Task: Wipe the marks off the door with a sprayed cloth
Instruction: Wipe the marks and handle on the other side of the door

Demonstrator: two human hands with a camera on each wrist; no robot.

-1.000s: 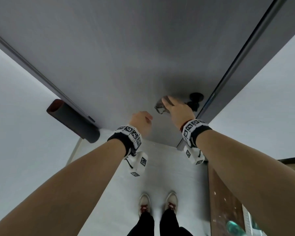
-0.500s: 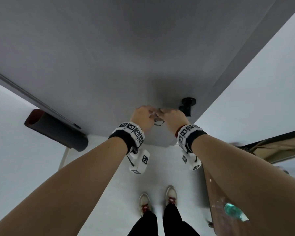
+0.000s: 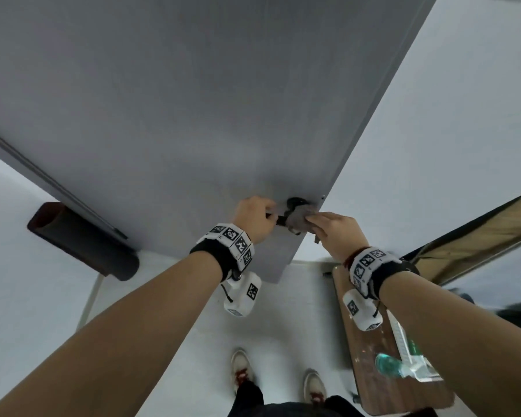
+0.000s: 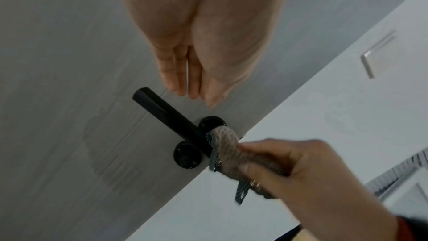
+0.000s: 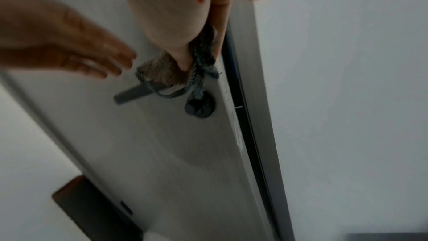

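The grey door [image 3: 193, 115] fills the head view, with a black lever handle [image 4: 166, 114] near its right edge. My right hand [image 3: 328, 227] pinches a bunched grey-brown cloth [image 3: 301, 222] and holds it against the handle's inner end by the round rose [image 4: 212, 122]. The cloth [image 4: 227, 149] drapes over the lever; its woven edge hangs below [image 5: 197, 80]. My left hand [image 4: 192, 87] hovers just above the lever with straight fingers, holding nothing. A damp patch [image 4: 104, 153] shows on the door left of the handle.
A dark brown cylinder [image 3: 82, 245] sticks out at the door's left side. A wooden table [image 3: 373, 371] with a green-topped spray bottle [image 3: 388, 364] stands low on the right. My shoes [image 3: 241, 368] are on the white floor. A wall switch [image 4: 375, 56] sits beyond the door edge.
Half a second ago both hands met at the cloth. My left hand has since let go and opened, and my right hand has carried the cloth right onto the handle. The door's right edge now stands free.
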